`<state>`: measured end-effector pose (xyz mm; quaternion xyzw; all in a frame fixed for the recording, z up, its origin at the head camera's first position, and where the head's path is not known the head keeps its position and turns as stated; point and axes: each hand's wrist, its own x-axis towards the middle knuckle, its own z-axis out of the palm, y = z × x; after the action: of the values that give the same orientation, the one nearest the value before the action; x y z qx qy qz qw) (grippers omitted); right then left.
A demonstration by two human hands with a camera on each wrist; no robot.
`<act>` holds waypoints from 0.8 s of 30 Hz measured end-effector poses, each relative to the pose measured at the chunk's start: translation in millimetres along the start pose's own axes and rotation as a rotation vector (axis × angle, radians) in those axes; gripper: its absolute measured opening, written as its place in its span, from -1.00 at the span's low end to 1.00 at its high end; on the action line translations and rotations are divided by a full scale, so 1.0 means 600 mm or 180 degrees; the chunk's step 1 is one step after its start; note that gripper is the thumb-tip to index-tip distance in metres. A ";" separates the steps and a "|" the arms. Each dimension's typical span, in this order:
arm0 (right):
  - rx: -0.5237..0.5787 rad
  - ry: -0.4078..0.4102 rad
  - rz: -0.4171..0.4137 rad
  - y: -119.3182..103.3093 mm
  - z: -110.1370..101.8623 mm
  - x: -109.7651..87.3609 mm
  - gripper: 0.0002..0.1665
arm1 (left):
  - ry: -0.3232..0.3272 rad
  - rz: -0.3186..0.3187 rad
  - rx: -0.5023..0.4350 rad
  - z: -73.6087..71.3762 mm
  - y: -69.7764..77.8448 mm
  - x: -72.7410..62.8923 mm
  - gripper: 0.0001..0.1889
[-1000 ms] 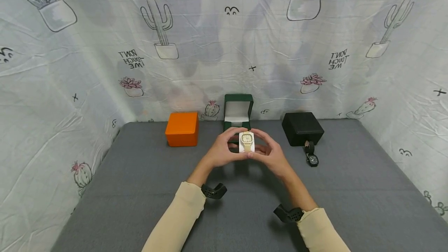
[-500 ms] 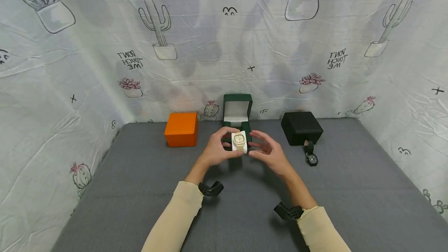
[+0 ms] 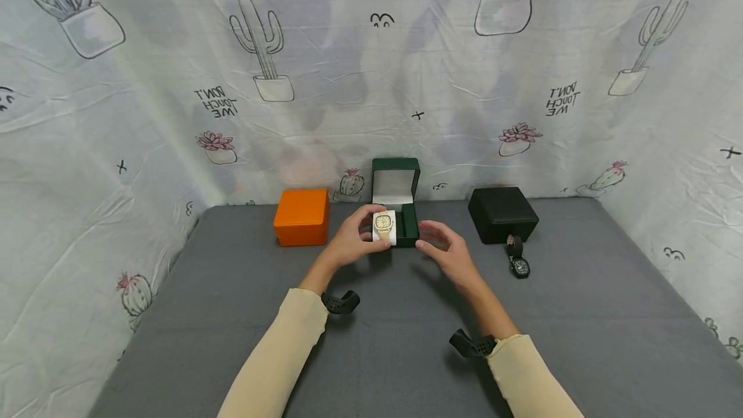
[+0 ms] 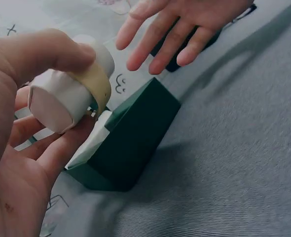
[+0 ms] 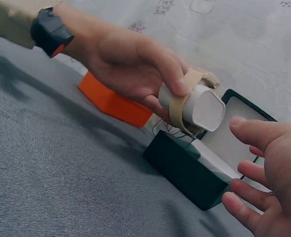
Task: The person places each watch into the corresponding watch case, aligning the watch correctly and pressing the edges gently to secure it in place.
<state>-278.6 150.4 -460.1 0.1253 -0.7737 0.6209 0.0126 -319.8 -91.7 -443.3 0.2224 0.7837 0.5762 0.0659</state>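
Note:
A watch [image 3: 383, 222] with a square dial and a cream strap is wrapped round a white cushion [image 4: 56, 101]. My left hand [image 3: 350, 237] grips the cushion with thumb and fingers, holding it over the left part of an open green watch box [image 3: 409, 224]. The box's lid stands upright at the back, with a pale lining inside. Just right of the box is my right hand [image 3: 445, 249], its fingers loosely bent and parted, with nothing between them. In the right wrist view the right fingertips [image 5: 238, 121] hover near the box's side.
An orange box [image 3: 302, 217] stands at the left of the grey table [image 3: 395, 353]. A black box [image 3: 502, 215] stands at the right, with a black watch [image 3: 519, 266] lying in front of it. A cactus-print cloth hangs behind.
Both hands held the cushioned watch in front of the box. The right hand has let go. The left hand has carried it left and back, over the box.

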 end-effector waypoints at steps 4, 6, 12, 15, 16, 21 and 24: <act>-0.0090 0.0030 0.0046 0.002 0.002 0.009 -0.39 | -0.0044 -0.0048 0.0072 -0.001 0.002 0.015 -0.24; -0.0097 0.0016 0.0056 0.001 0.003 0.013 -0.40 | -0.0032 -0.0078 0.0177 0.000 0.003 0.023 -0.24; -0.0138 -0.0044 0.0054 -0.031 0.004 0.012 -0.46 | 0.0101 -0.0115 0.0398 0.003 0.011 0.045 -0.29; -0.0126 -0.0059 0.0135 -0.057 0.006 0.007 -0.47 | 0.0185 -0.0128 0.0446 0.003 0.012 0.054 -0.35; -0.0165 -0.0061 0.0141 -0.059 0.006 0.007 -0.48 | 0.0202 -0.0127 0.0463 0.003 0.011 0.056 -0.36; -0.0324 -0.0043 0.0151 -0.040 0.010 0.016 -0.49 | 0.0193 -0.0106 0.0748 0.006 -0.001 0.061 -0.37; -0.0416 -0.0028 0.0139 -0.017 0.013 0.025 -0.51 | 0.0207 -0.0115 0.0920 0.008 -0.008 0.061 -0.36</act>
<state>-289.8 138.2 -449.8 0.1101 -0.8152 0.5687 0.0037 -352.2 -73.2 -443.8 0.1966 0.8641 0.4630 0.0181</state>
